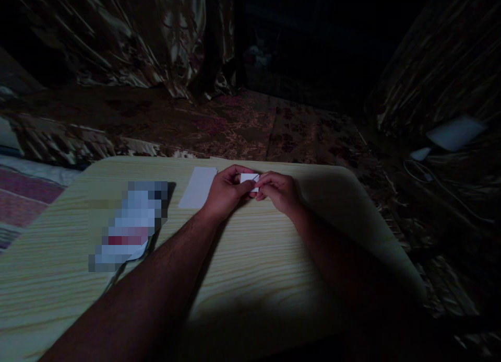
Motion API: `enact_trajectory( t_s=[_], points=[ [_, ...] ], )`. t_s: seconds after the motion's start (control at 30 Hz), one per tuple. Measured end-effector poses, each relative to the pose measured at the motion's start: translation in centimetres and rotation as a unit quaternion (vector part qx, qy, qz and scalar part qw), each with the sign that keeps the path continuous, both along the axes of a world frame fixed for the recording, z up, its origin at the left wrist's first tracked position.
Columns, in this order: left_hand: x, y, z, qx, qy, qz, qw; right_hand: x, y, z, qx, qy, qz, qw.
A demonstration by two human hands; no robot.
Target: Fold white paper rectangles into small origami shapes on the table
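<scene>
A small folded piece of white paper [246, 178] is held between both hands over the far middle of the table, a diagonal crease or edge showing on it. My left hand [226, 190] grips its left side, the thumb lying across the front and the fingers behind. At its right edge, my right hand [279, 190] pinches the paper with thumb and fingertips. Just left of my left hand lies a white paper sheet or stack [198, 187], flat on the wood-grain table [250, 263].
A pixelated upright-looking object [133, 221] sits on the table's left, with a cable running from its base. Patterned curtains [164, 33] hang behind a patterned cloth-covered ledge [235, 124]. At far right are a pale flat object [456, 133] and a white cable [420, 171]. Striped bedding [27, 195] borders the left.
</scene>
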State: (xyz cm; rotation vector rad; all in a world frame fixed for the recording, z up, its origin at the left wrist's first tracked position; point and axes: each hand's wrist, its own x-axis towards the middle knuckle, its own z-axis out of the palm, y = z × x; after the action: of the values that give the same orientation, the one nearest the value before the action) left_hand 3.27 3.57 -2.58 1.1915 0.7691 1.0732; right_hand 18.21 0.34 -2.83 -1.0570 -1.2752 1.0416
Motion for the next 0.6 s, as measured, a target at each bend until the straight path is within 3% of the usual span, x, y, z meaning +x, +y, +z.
enact_trajectory(
  t_s=[0.4, 0.6],
  points=[
    [0.35, 0.05, -0.01, 0.003, -0.029, 0.066, 0.997, 0.02, 0.43, -0.07, -0.044, -0.002, -0.029, 0.999],
    [0.21, 0.06, 0.21, 0.055, 0.037, 0.095, 0.993, -0.1, 0.59, -0.35, -0.02, -0.032, -0.045, 0.998]
  ],
)
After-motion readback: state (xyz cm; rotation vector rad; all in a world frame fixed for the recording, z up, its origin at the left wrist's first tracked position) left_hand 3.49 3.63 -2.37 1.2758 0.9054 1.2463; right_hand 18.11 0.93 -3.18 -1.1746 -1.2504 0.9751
